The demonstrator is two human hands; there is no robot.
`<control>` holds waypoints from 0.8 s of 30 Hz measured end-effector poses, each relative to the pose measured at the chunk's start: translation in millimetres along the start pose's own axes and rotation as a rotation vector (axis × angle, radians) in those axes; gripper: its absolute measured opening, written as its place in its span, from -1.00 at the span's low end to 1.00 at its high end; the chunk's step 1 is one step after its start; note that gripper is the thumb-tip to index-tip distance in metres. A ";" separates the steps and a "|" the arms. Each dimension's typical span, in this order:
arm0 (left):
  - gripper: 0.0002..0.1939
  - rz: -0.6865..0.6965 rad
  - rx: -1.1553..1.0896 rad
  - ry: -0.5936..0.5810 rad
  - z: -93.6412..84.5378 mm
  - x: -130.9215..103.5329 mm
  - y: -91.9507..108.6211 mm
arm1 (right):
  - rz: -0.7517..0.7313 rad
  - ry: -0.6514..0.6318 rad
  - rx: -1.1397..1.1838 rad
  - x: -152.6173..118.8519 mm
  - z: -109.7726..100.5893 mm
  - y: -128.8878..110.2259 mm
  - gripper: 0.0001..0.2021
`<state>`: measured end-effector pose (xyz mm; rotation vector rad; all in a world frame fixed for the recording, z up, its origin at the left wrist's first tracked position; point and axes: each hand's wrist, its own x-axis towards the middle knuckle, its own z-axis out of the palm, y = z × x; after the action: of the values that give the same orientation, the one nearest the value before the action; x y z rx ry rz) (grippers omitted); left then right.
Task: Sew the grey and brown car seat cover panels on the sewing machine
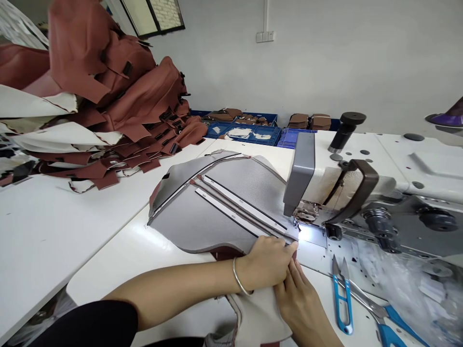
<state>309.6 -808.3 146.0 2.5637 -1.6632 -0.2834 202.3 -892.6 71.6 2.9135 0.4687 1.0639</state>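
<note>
A sewn leather cover (217,226) lies with its grey backing up on the white table, red-brown showing at its edges. Two white strips (231,212) run slantwise across it towards the sewing machine's lit needle area (302,229). My left hand (269,260), a bangle at its wrist, is closed on the cover's near edge just left of the needle. Close against it, my right hand (304,299) pinches the same edge from below; its fingertips are partly hidden. A pale folded part of the cover (260,313) hangs down beneath both hands.
The sewing machine (347,193) stands on the right. Blue thread snips (342,299), blue-handled scissors (379,311) and clear plastic (405,284) lie in front of it. Red-brown leather covers (126,96) are heaped at left. Behind are blue crates (249,132) with brown pieces.
</note>
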 end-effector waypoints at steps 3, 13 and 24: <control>-0.67 -0.001 -0.003 0.027 1.9 0.6 0.1 | -0.002 -0.011 0.004 -0.8 0.2 0.9 -0.66; -0.87 0.032 0.097 0.008 -0.7 7.5 4.5 | 0.005 0.034 0.005 6.4 -4.0 0.6 -0.73; -0.66 -0.051 -0.030 -0.230 -22.1 19.1 4.6 | -0.013 0.039 0.001 11.1 -3.3 4.6 -0.74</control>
<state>317.3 -828.4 166.2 2.6393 -1.6477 -0.6241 209.5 -894.3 81.6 2.8916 0.4890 1.1204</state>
